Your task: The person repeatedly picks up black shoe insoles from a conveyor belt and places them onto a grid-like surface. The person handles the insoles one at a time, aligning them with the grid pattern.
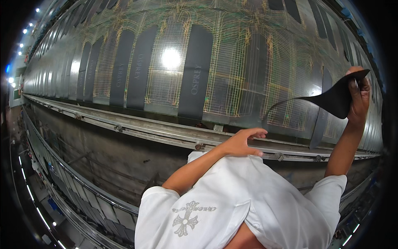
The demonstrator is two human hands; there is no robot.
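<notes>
My right hand (359, 96), raised at the right, grips one end of a thin, dark, flexible strip (334, 98). The strip twists and narrows to an edge as it curves left and down towards the table. Its far end comes close to the fingertips of my left hand (245, 143); whether they touch cannot be told. Thumb and fingers of that hand are spread at the table's near edge, with nothing seen between them. Beyond it, a flat dark grey panel (196, 71) with lettering lies on the long table (164, 37).
Yellow and green outlines cover the tabletop. More lettered panels (141, 68) lie to the left, and another panel (321, 124) sits below the held strip. A metal rail (161, 137) with knobs runs along the near edge. Behind me stands another long rack-like structure (93, 199).
</notes>
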